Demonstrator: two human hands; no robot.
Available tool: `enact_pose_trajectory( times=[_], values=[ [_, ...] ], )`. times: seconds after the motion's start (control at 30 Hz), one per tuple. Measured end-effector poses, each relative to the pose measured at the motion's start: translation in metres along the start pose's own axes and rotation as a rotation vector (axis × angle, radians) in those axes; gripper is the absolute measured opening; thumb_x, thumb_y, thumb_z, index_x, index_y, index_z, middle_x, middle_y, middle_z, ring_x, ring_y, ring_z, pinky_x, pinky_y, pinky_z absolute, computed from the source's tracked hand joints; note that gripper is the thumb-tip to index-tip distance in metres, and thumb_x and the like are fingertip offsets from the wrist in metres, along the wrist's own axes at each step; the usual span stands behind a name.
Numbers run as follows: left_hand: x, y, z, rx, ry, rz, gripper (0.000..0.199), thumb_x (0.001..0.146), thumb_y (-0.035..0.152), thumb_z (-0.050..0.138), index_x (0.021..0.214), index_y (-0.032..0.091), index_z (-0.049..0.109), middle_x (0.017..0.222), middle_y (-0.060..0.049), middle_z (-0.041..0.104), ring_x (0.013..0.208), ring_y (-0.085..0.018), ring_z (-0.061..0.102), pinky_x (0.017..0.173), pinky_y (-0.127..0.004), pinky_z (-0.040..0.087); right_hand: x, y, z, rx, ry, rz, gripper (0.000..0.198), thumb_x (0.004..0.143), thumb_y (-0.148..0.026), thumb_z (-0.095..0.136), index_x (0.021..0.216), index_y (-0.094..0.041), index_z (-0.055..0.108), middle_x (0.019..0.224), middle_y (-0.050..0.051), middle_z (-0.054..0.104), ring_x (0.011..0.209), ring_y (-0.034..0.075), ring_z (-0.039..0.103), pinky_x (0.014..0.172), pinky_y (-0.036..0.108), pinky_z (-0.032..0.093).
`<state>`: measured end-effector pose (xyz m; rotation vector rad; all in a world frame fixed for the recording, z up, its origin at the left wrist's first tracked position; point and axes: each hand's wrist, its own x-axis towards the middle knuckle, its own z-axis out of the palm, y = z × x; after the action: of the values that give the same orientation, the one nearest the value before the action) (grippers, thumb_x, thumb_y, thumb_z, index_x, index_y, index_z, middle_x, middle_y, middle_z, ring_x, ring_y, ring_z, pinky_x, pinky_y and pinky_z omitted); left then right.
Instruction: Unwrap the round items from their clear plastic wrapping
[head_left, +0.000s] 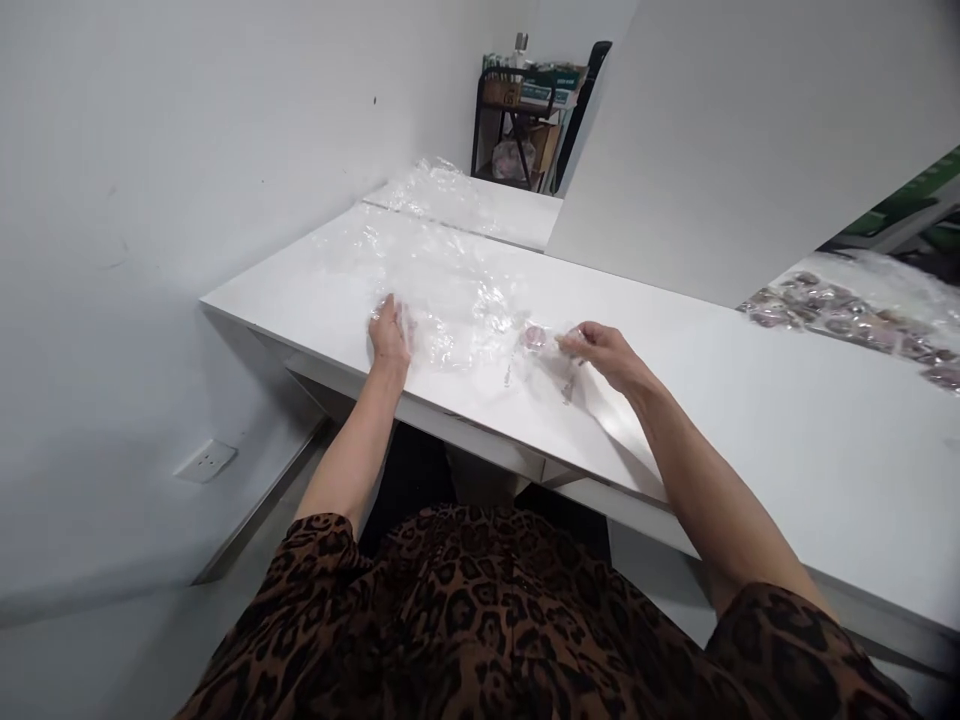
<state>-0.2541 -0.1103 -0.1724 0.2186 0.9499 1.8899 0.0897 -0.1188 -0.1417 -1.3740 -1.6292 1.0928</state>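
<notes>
A loose, crinkled heap of clear plastic bags point(457, 290) lies across the white tabletop in front of me. My left hand point(390, 335) is curled at the near left side of the heap, closed on the plastic, its fingers partly covered. Something pinkish shows through the film beside it, too unclear to name. With fingertips pinched together, my right hand point(600, 350) grips the edge of a clear plastic bag point(551, 365). A small round pink piece point(533, 338) shows at this bag, left of the fingers; I cannot tell whether it is inside or printed on it.
Rows of small wrapped purplish items point(832, 310) lie on the tabletop point(697, 400) at the right. A large white panel point(720, 130) rises behind the table. At the back stands a black shelf rack point(517, 105) with boxes. A wall point(187, 130) borders the left side.
</notes>
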Motion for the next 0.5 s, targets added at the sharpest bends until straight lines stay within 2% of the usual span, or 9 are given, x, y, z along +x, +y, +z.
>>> enact_pose_trajectory(
  times=[0.07, 0.13, 0.23, 0.3, 0.4, 0.47, 0.5],
  values=[
    [-0.002, 0.001, -0.001, 0.028, 0.013, 0.031, 0.014, 0.094, 0.03, 0.075, 0.099, 0.018, 0.07, 0.1, -0.006, 0.072, 0.094, -0.014, 0.07, 0.079, -0.021, 0.054, 0.017, -0.01, 0.011, 0.003, 0.066, -0.054, 0.053, 0.072, -0.065, 0.082, 0.077, -0.02, 0.053, 0.075, 0.0, 0.057, 0.071, 0.013, 0.048, 0.068, 0.03, 0.035],
    [-0.003, 0.004, -0.001, 0.045, 0.03, 0.026, 0.014, 0.092, 0.029, 0.076, 0.099, 0.018, 0.07, 0.098, -0.006, 0.072, 0.09, -0.014, 0.07, 0.078, -0.022, 0.054, 0.034, -0.017, 0.023, -0.116, 0.085, -0.059, 0.043, 0.083, -0.054, 0.076, 0.075, -0.021, 0.05, 0.076, 0.001, 0.056, 0.072, 0.014, 0.046, 0.068, 0.03, 0.034],
    [-0.002, 0.007, 0.001, 0.052, 0.061, 0.016, 0.022, 0.087, 0.034, 0.082, 0.092, 0.017, 0.067, 0.084, -0.002, 0.067, 0.072, -0.011, 0.063, 0.07, -0.023, 0.051, 0.047, -0.022, 0.038, -0.38, 0.0, 0.002, 0.035, 0.093, -0.038, 0.068, 0.073, -0.022, 0.044, 0.074, 0.0, 0.05, 0.072, 0.015, 0.042, 0.069, 0.03, 0.033],
    [-0.002, 0.007, 0.002, 0.041, 0.062, 0.02, 0.029, 0.083, 0.034, 0.086, 0.086, 0.017, 0.063, 0.076, 0.001, 0.062, 0.063, -0.009, 0.057, 0.064, -0.023, 0.048, 0.046, -0.022, 0.045, -0.493, -0.075, 0.005, 0.034, 0.095, -0.036, 0.065, 0.075, -0.023, 0.041, 0.074, -0.001, 0.049, 0.071, 0.015, 0.041, 0.068, 0.03, 0.032],
    [-0.001, 0.008, 0.004, 0.036, 0.022, 0.021, 0.028, 0.086, 0.029, 0.082, 0.081, 0.017, 0.057, 0.069, 0.004, 0.057, 0.056, -0.007, 0.053, 0.058, -0.021, 0.043, 0.033, -0.018, 0.049, -0.609, -0.121, -0.08, 0.028, 0.092, -0.035, 0.067, 0.082, -0.022, 0.045, 0.08, 0.001, 0.053, 0.074, 0.016, 0.045, 0.07, 0.03, 0.034],
    [0.001, 0.009, 0.004, 0.052, -0.005, 0.016, 0.023, 0.091, 0.025, 0.074, 0.082, 0.018, 0.055, 0.067, 0.006, 0.055, 0.053, -0.006, 0.052, 0.055, -0.02, 0.04, 0.022, -0.016, 0.049, -0.644, -0.105, -0.138, 0.021, 0.091, -0.034, 0.069, 0.094, -0.021, 0.052, 0.088, 0.003, 0.058, 0.077, 0.017, 0.048, 0.073, 0.029, 0.036],
    [0.001, 0.01, 0.004, 0.068, -0.022, 0.01, 0.02, 0.093, 0.024, 0.07, 0.083, 0.018, 0.054, 0.066, 0.007, 0.055, 0.052, -0.006, 0.052, 0.054, -0.019, 0.039, 0.016, -0.015, 0.049, -0.635, -0.1, -0.152, 0.024, 0.09, -0.034, 0.069, 0.105, -0.02, 0.055, 0.092, 0.004, 0.06, 0.078, 0.017, 0.051, 0.074, 0.029, 0.038]
  ],
)
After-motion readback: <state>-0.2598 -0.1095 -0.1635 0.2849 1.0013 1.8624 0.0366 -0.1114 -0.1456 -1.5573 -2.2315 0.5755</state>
